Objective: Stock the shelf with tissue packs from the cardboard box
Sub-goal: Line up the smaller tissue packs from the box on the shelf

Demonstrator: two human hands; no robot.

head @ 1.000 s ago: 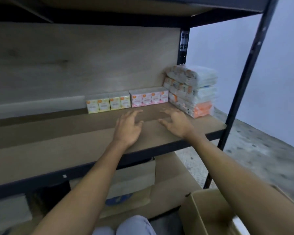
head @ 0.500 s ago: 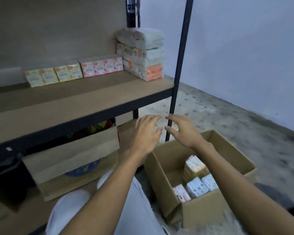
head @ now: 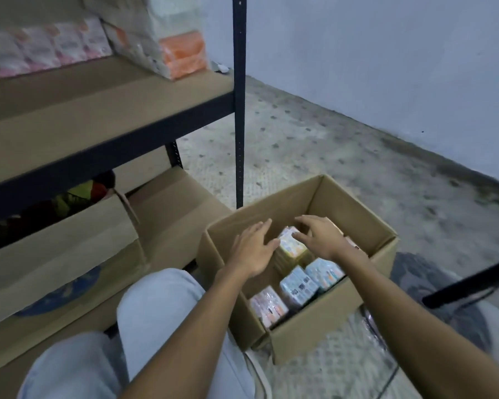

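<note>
An open cardboard box (head: 326, 321) stands on the floor to the right of the shelf (head: 104, 110). Inside it lie several tissue packs: a yellow stack (head: 290, 249), blue packs (head: 311, 280) and a pink pack (head: 268, 305). My left hand (head: 252, 249) and my right hand (head: 319, 236) hover inside the box on either side of the yellow stack, fingers spread and loosely bent, holding nothing. On the shelf sit a row of pink packs (head: 43, 50) and a tall stack of wrapped packs (head: 167, 36).
A black shelf post (head: 239, 110) rises just behind the box. Under the shelf stands another cardboard box (head: 69, 254) with colourful items. My knees (head: 156, 306) are in front of it. A dark rod (head: 470, 283) lies at the right on the speckled floor.
My hands have left the shelf board and dropped down to the right, into the box on the floor. The view has followed them down.
</note>
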